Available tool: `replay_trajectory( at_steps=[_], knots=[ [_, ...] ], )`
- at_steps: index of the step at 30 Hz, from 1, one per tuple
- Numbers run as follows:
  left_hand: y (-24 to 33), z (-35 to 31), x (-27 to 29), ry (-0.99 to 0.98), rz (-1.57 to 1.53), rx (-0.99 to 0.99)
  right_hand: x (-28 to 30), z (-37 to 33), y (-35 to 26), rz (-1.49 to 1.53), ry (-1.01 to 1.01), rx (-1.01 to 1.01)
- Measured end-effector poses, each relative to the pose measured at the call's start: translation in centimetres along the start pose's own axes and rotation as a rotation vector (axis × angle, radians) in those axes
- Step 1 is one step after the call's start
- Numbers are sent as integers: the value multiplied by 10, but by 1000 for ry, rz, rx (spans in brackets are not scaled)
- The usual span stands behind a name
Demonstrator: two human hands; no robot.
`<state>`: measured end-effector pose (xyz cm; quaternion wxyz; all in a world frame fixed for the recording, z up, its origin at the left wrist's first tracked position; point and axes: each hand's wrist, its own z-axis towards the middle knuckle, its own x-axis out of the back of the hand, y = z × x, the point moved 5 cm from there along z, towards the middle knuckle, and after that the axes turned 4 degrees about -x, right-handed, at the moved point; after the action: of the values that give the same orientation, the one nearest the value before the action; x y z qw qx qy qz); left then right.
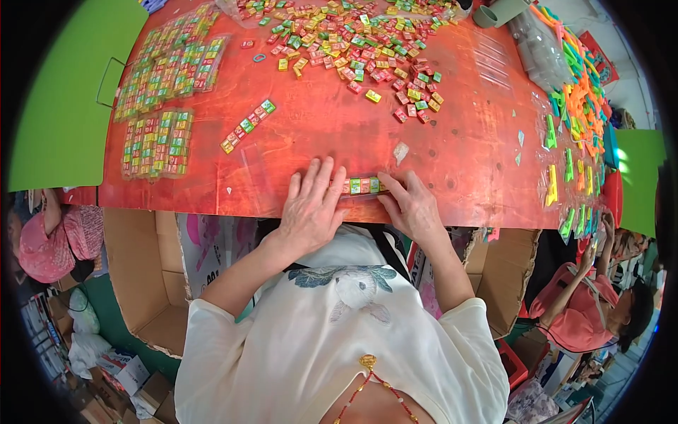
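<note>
We had the row of small boxes (364,185) near the edge of the red table (480,152), apparently being squared up in clear wrapping. Our left hand (308,210) lay at its left end, fingers outstretched; our right hand (411,205) curved about the other, pinching or not, we couldn't tell. The next move seemingly called for even pressure.

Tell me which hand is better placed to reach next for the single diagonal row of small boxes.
Probably the left hand: it is nearer, with the diagonal row ahead and to its left; the right hand is farther away.
</note>
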<state>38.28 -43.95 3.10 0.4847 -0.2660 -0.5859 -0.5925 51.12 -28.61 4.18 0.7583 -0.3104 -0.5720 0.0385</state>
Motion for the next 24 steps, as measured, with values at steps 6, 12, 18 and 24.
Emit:
replay_trajectory(
  at_steps=[6, 12, 18, 24],
  knots=[
    [-3, -5, -21, 53, 70, -73, -2, -1, -2, -102, 42, 72],
    [-12, -3, -7, 210, -320, -13, -3, -9, -14, -189, 94, 126],
    [-29, -11, 2, 371, -1020, 159, -23, -5, -39, -192, -28, 200],
    [-36, -23, 5, 414, -987, 187, -52, 12, -62, -210, -43, 285]
  ],
)
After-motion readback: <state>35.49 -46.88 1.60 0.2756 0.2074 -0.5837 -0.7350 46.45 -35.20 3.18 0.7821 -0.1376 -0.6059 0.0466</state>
